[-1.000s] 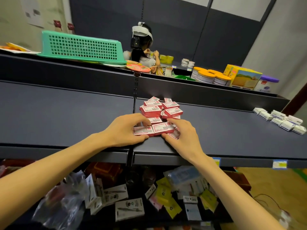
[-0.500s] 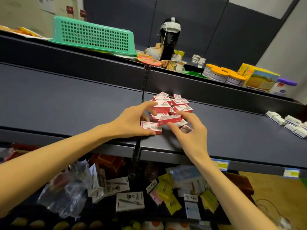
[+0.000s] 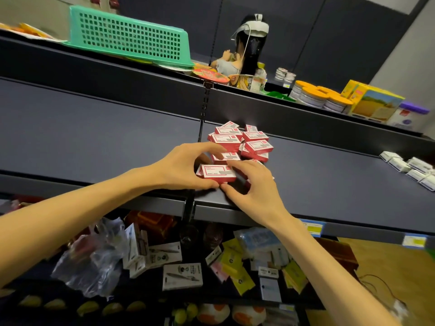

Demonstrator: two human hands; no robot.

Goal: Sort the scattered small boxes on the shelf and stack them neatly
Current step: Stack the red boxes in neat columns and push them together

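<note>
Red-and-white boxes [image 3: 237,143] are piled mid-shelf [image 3: 94,142]; label print is too blurry to be read. One box [image 3: 219,174] is pinched at the front by the left hand [image 3: 181,169] and right hand [image 3: 255,184], probably atop another. Since a moment ago it's been squared over the near pile.

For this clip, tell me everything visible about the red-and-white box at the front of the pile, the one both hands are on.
The small flat red-and-white box looks like printed cardboard: red sides, and a white label panel with a red border and small unreadable print on top. It lies label-up and roughly level at the near edge of the pile of matching red boxes, on the dark grey shelf near its front lip. The left hand holds its left end and front edge; the right hand pinches its right end. Whether another box lies beneath it is unclear.
</note>
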